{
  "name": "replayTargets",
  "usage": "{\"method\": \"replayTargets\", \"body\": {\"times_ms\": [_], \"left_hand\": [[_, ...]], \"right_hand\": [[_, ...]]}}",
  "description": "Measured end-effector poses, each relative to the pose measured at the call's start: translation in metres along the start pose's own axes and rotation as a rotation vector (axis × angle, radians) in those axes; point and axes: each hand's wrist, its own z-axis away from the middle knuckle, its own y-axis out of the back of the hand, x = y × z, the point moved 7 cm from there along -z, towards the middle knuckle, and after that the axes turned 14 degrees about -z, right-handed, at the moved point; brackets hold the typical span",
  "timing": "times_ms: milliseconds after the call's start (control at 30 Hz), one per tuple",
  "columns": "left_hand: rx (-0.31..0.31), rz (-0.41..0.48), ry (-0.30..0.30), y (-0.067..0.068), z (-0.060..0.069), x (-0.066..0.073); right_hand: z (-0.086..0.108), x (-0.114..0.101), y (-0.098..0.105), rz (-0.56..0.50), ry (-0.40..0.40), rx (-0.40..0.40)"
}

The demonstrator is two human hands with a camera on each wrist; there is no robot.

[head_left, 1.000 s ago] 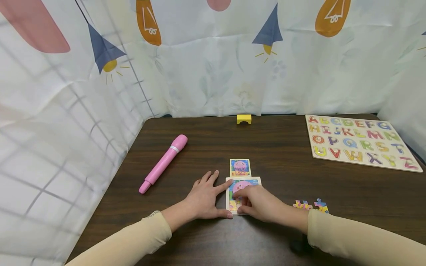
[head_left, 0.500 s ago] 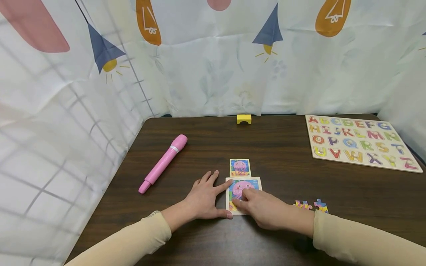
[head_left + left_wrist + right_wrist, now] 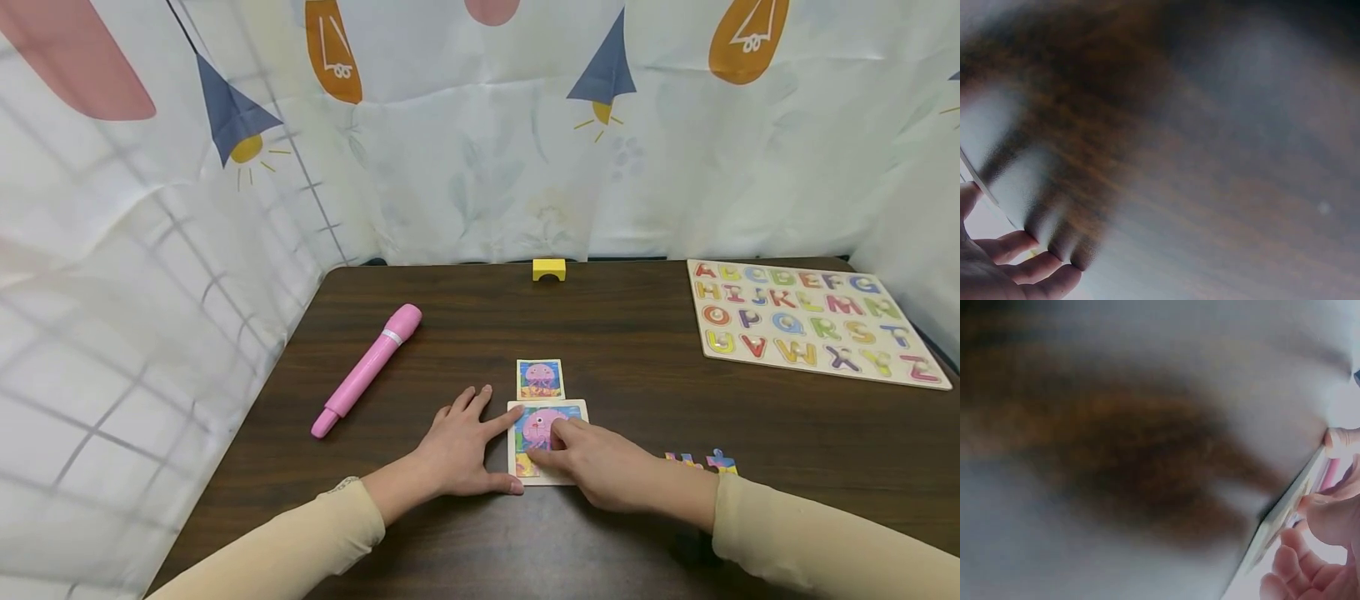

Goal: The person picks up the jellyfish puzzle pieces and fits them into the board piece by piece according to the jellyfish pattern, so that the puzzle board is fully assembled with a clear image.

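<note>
Head view: left hand splayed, grips nothing, index and thumb at left side of puzzle board, mid-table; right hand curled over board, hiding part, grip can't be told; right forearm partly covers loose pieces. Wrist views mostly blurred.

gap between wand and hands, alphabet board blocking right

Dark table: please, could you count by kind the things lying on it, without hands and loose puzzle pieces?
Jellyfish puzzle: 1
Jellyfish card: 1
Alphabet board: 1
Pink stick: 1
Yellow block: 1
Total: 5
</note>
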Motion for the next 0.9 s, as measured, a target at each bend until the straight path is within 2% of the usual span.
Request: {"method": "replayTargets", "body": {"times_ms": [100, 200, 300, 433, 533, 633, 800, 900], "left_hand": [[0.002, 0.000, 0.001, 0.000, 0.000, 0.000], [0.003, 0.000, 0.002, 0.000, 0.000, -0.001], [0.003, 0.001, 0.002, 0.000, 0.000, -0.001], [-0.009, -0.001, 0.005, 0.000, 0.000, 0.000], [-0.023, -0.001, 0.009, -0.001, -0.001, 0.000], [-0.032, 0.002, 0.010, -0.002, -0.001, 0.000], [-0.026, 0.005, 0.009, -0.002, -0.001, 0.000], [-0.020, 0.005, 0.008, -0.002, -0.002, -0.001]], "right_hand": [[-0.001, 0.000, 0.001, 0.023, 0.009, -0.007], [-0.001, 0.002, 0.001, 0.001, 0.012, -0.006], [0.001, 0.007, 0.003, -0.111, 0.011, 0.016], [0.010, 0.018, 0.012, -0.321, 0.010, 0.086], [0.021, 0.030, 0.020, -0.417, -0.016, 0.135], [0.036, 0.045, 0.028, -0.458, -0.071, 0.162], [0.068, 0.070, 0.041, -0.462, -0.174, 0.202], [0.087, 0.085, 0.043, -0.449, -0.208, 0.231]]}}
